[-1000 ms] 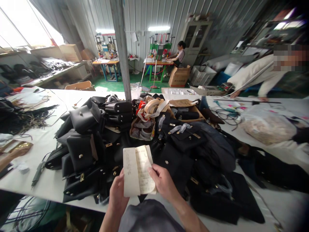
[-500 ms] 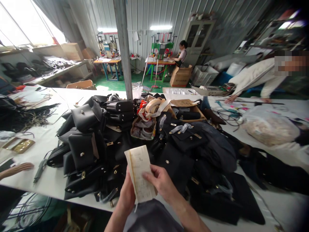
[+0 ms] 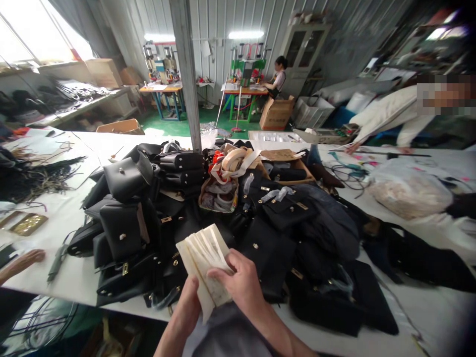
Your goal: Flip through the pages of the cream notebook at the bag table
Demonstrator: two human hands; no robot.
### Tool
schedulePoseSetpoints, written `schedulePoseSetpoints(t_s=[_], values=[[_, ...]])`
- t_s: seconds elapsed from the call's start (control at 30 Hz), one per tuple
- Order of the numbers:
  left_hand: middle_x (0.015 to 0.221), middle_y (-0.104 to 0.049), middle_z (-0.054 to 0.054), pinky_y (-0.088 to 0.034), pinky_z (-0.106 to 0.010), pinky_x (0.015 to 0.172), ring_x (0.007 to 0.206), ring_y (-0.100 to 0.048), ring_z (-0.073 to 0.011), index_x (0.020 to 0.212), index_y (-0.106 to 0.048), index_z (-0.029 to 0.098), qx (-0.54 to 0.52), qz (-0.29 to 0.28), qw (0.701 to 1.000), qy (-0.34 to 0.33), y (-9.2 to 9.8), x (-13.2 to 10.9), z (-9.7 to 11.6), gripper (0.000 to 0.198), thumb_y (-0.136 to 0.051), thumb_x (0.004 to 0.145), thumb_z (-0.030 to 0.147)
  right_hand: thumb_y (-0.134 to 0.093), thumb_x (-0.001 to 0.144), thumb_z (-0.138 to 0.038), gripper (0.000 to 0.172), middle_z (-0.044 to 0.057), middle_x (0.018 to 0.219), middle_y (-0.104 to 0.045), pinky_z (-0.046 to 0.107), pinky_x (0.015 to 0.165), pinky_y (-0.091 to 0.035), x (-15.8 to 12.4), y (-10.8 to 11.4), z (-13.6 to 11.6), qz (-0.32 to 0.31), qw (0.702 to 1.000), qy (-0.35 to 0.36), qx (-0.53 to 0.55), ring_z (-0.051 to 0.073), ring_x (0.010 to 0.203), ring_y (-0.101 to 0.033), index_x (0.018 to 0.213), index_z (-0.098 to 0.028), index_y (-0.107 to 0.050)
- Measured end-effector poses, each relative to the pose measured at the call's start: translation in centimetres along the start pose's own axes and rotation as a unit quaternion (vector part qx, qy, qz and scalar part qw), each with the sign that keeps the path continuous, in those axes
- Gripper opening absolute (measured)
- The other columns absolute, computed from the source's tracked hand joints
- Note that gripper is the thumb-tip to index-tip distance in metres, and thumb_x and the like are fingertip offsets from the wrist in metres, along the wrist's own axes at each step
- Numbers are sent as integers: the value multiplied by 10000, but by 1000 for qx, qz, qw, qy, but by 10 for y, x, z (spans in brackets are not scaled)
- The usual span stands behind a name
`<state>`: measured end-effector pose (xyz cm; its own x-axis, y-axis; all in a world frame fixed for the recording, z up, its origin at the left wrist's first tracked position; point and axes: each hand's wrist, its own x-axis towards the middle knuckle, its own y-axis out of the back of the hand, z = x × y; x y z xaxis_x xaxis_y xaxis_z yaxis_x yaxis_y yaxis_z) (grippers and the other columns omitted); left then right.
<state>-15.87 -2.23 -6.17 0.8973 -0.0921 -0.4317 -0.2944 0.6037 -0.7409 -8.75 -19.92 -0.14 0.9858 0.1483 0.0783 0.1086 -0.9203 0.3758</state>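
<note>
A worn notebook [image 3: 204,265], its pages fanned, is held in two hands above a white table [image 3: 76,280] heaped with black bags [image 3: 126,179].
The left hand [image 3: 188,303] bends round the notebook's left edge, some fingers hidden; the right hand [image 3: 243,280] pinches the other side, thumb on the pages, fingers curled. Beyond, a small box [image 3: 201,201] holds grey material beneath a tan roll [image 3: 234,161]; a cardboard box [image 3: 310,177] holds dark items; gold-coloured pieces [image 3: 29,224] fill a tray at left. Farther back: green floor [image 3: 148,124], machines on benches, ribbed wall [image 3: 213,20].
</note>
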Motion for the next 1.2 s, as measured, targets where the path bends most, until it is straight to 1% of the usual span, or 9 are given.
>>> schedulePoseSetpoints(t_s=[0.1,0.3,0.47,0.63,0.77,0.9,1.03,1.1,1.2], values=[[1591,-694,-228,-432,-599,1364,1577,-583,-473,1597,-672,149,32,-5,999,5,-5,-7,1,833,-937,914,547,-911,939,-570,536,6,826,-548,298,679,-390,-2,-7,-1,-50,992,-44,108,155,784,-506,764,-163,-610],[1581,-684,-274,-475,-680,1329,1560,-572,-554,1698,-526,52,-74,101,989,73,-17,-6,18,1199,-966,803,717,-704,1084,-676,556,29,846,-598,289,677,-410,-6,-6,6,-80,970,-113,199,172,813,-517,922,-145,-671],[1644,-656,-215,-487,-612,1342,1634,-514,-487,1736,-498,108,-121,71,989,54,-19,-1,20,1082,-767,960,813,-655,1098,-715,581,57,843,-597,307,682,-433,-4,-2,6,-66,949,-151,269,193,804,-529,911,-165,-670],[1607,-671,-257,-486,-688,1317,1582,-550,-543,1709,-516,83,-122,60,988,78,-19,2,20,1117,-823,912,803,-715,1057,-731,588,99,869,-697,324,691,-492,-1,-3,2,-66,928,-181,318,217,795,-604,949,-153,-732],[1542,-718,-246,-522,-642,1294,1513,-624,-515,1591,-629,69,-118,82,987,69,-14,2,22,938,-782,970,755,-721,1054,-728,584,114,905,-735,331,703,-523,-1,-1,5,-60,922,-190,331,241,826,-658,1001,-148,-750],[1425,-784,-221,-582,-572,1231,1417,-705,-457,1494,-685,64,-85,133,987,38,-9,2,21,704,-774,1006,564,-691,1089,-687,517,96,970,-732,338,736,-556,0,3,11,-42,945,-157,282,248,870,-684,1099,-172,-726],[1308,-819,-233,-621,-590,1162,1299,-766,-456,1514,-654,26,-57,162,984,52,-9,2,22,744,-846,858,318,-708,1125,-550,511,105,1464,-699,384,1099,-582,4,13,14,15,974,-74,215,275,1303,-694,1545,-282,-592],[1287,-828,-217,-633,-576,1147,1255,-786,-438,1543,-634,29,-43,169,983,52,-9,2,25,799,-873,819,270,-662,1156,-508,405,99,1508,-672,375,1168,-541,7,20,13,15,987,-35,157,262,1362,-670,1495,-287,-660],[1276,-835,-195,-645,-577,1130,1212,-802,-420,1571,-613,51,-36,181,982,43,-8,2,29,847,-870,787,240,-616,1178,-479,297,85,1379,-691,325,1055,-563,9,30,9,-18,992,-2,122,232,1253,-698,1257,-270,-812]])
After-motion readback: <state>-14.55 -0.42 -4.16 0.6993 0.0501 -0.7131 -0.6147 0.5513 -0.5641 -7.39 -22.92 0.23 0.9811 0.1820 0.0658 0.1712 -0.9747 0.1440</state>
